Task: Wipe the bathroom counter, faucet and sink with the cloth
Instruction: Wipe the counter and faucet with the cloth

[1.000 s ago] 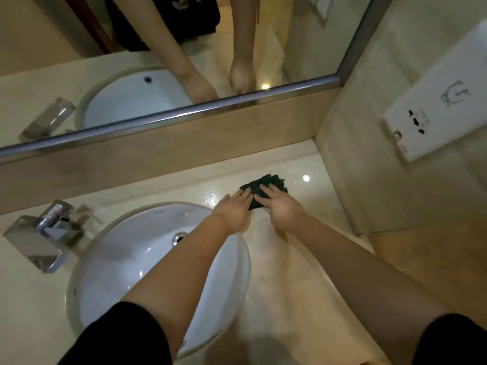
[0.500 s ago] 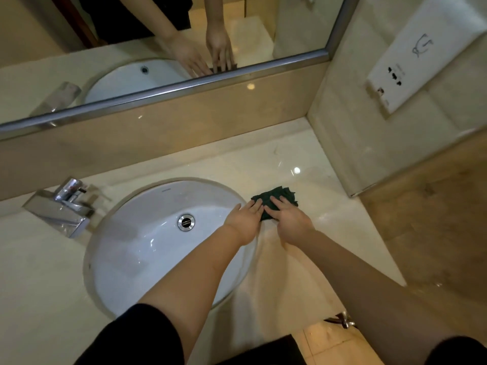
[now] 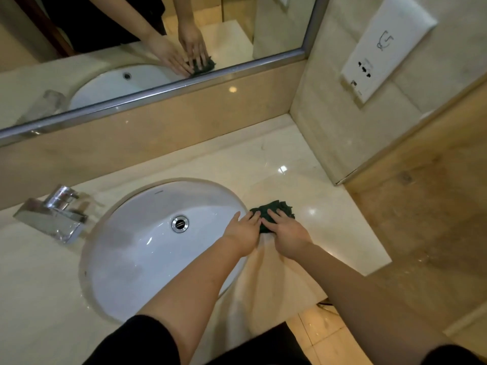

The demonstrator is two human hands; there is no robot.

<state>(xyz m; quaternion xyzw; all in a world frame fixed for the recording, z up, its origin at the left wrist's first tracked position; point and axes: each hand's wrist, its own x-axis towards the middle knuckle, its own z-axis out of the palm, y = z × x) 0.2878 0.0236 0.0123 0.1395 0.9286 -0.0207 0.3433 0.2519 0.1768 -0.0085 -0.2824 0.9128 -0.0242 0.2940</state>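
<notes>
A left hand (image 3: pixel 243 231) and right hand (image 3: pixel 286 234) press a dark green cloth (image 3: pixel 276 208) onto the tabletop (image 3: pixel 303 185) just right of the white sink (image 3: pixel 147 246), fingers straight, each grip released; the faucet (image 3: pixel 52 214) stands left of it.

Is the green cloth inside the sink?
No, the cloth lies on the counter beside the sink, under the left hand and right hand.

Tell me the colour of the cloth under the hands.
Dark green, plain, no pattern visible. The cloth shows best in the head view, on the counter right of the sink.
</notes>
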